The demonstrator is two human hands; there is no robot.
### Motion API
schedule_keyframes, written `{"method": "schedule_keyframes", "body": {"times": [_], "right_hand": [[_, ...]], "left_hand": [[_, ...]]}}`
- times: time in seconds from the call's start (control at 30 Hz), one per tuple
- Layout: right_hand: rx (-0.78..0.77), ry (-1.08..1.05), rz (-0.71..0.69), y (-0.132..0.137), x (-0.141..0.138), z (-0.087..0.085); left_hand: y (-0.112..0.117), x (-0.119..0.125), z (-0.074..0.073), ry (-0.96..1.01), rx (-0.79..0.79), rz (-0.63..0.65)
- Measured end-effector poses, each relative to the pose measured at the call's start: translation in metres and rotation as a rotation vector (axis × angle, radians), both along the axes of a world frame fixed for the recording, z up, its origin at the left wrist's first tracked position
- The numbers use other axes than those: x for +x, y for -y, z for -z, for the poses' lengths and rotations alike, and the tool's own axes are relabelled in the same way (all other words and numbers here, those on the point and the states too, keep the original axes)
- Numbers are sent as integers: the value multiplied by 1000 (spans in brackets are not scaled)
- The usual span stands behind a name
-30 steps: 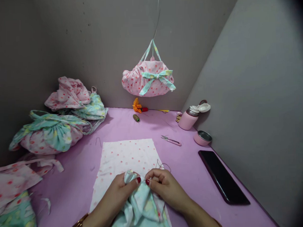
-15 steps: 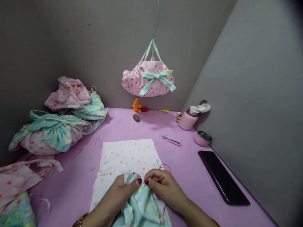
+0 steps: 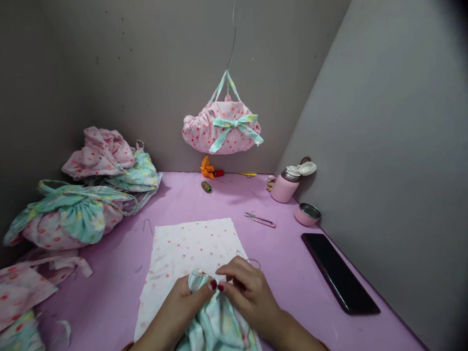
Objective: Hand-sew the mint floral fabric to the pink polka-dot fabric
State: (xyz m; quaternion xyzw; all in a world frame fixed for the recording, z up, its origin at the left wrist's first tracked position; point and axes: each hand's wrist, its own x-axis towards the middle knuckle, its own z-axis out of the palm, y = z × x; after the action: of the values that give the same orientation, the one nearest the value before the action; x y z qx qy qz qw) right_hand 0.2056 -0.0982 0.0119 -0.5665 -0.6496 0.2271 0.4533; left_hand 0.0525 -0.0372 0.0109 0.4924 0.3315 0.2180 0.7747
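Cloth [image 3: 218, 324], perhaps cotton, bunches in folds between 2 hands [image 3: 183, 301].

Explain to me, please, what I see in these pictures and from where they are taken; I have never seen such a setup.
There is no machine here, only a person's two bare hands. One camera, worn on the head, looks forward and down.

The left hand holds a bunched green cloth. The right hand has its fingertips close against it; whether they pinch something thin, I cannot tell.

On the purple table lie a spotted sheet, snips, a spool and a phone. An open bottle stands behind a pink cup. Fabric bundles sit at left, and a bag hangs above.
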Motion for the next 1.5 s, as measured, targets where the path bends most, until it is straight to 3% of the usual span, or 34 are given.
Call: {"method": "schedule_keyframes", "body": {"times": [0.13,0.27,0.37,0.5,0.6,0.67,0.8,0.83,0.9,1.03,1.17,1.33,1.4,1.5], "right_hand": [[19,-100,-17,0,-8,-2],[-69,-705,117,-8,-1,-6],[-100,-1062,315,-14,30,-7],[275,-1033,768,-14,86,-5],[457,-976,923,-12,100,-4],[345,-865,825,-12,88,-5],[-277,-371,180,-11,47,-4],[-334,-252,66,-11,40,-3],[-339,-121,-27,-10,33,0],[-322,-358,59,-9,43,2],[-102,-677,416,-12,61,3],[205,-841,735,-17,78,6],[236,-839,778,-17,80,6],[121,-703,720,-14,71,4]], "left_hand": [[-1,0,6,-51,97,5],[-1,-1,5,-102,49,-17],[-1,-2,4,-117,8,-16],[1,-2,0,-108,-6,-6],[1,-2,-3,-109,4,-8],[2,-2,-4,-119,6,-4],[0,-2,-4,-102,-2,-8],[0,-2,-4,-91,2,-12],[-1,-2,-4,-88,13,-18],[-1,-2,-2,-105,13,-8],[0,-3,0,-100,28,8],[0,-4,3,-125,56,11],[0,-4,4,-116,55,9],[0,-3,5,-100,54,9]]}}
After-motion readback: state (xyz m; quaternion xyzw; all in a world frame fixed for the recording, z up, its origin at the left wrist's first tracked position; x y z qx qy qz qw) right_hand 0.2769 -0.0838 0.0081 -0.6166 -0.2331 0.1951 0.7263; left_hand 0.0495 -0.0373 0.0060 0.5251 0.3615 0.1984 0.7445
